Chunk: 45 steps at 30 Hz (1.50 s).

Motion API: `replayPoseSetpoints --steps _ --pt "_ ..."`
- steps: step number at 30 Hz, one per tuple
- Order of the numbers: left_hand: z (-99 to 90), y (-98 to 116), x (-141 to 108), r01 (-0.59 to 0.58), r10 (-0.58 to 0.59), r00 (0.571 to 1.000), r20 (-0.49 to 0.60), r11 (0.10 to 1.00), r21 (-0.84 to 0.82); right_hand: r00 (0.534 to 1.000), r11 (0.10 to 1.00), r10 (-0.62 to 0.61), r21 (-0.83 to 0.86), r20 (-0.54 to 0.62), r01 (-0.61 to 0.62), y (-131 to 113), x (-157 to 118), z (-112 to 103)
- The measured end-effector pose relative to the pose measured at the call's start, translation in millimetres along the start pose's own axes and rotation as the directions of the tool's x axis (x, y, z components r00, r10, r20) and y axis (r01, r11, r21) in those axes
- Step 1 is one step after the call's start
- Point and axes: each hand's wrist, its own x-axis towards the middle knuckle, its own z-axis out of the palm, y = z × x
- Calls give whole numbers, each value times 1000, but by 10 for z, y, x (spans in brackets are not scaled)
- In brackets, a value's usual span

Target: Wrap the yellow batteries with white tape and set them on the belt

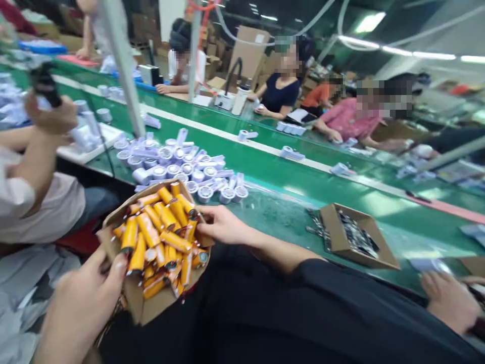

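Observation:
Between my hands is a small cardboard box (142, 303), tilted above my lap and full of orange cylindrical batteries (162, 227) with thin wires. My left hand (85, 298) grips the box's near left edge, thumb over the rim. On the far right side, my right hand (223, 225) is closed on the box wall, its fingertips partly hidden. Just beyond the box, a pile of white plastic housings (178, 164) with round ends and handles lies on the bench.
A green conveyor (265, 146) carries spaced white housings. On the right, a cardboard box (359, 237) holds dark small parts. A co-worker's hand (450, 298) is at far right; another co-worker's hand (53, 114) holds a dark tool at left. A metal post (121, 65) stands near the pile.

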Motion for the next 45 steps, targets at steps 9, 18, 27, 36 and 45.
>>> replayPoseSetpoints --steps 9,18,27,36,45 --pt "1837 2979 1209 -473 485 671 561 863 -181 775 931 359 265 -520 -253 688 -1702 -2236" --pt "3010 3552 1333 -615 515 391 763 763 -200 562 855 491 242 -666 -459 1879 -2207 -2259" --pt "2272 1708 1425 -911 805 397 441 404 82 687 728 -438 -677 -580 -107 979 -1624 -1990" --pt "2662 1338 1454 -870 825 491 280 478 121 974 462 223 -884 40 -70 804 885 -1865" --pt "2665 1083 1272 -880 876 474 -94 473 -26 849 338 508 -940 145 -42 875 1450 -1709"
